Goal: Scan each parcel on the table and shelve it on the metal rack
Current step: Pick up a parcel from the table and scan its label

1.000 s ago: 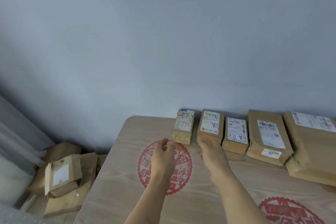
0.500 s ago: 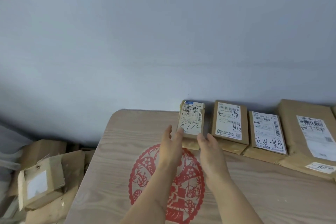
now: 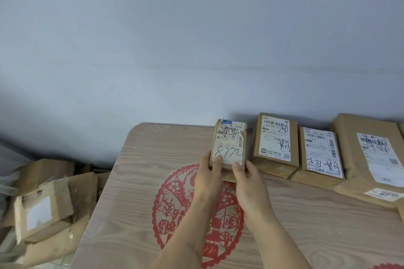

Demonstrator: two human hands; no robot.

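While your left hand and right hand pinch the near end of the small parcel marked 8772 from either side, it sits tilted between them on the wooden table. Three more labelled parcels lie just right of your right hand, evidently unshelved; neither scanner nor rack is in view, so most of the task looks to remain.

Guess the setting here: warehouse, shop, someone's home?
Likely a small parcel pickup or sorting point: a row of brown parcels with shipping labels on a wood-grain table, one hand-marked 8772, plus cardboard boxes piled on the floor.
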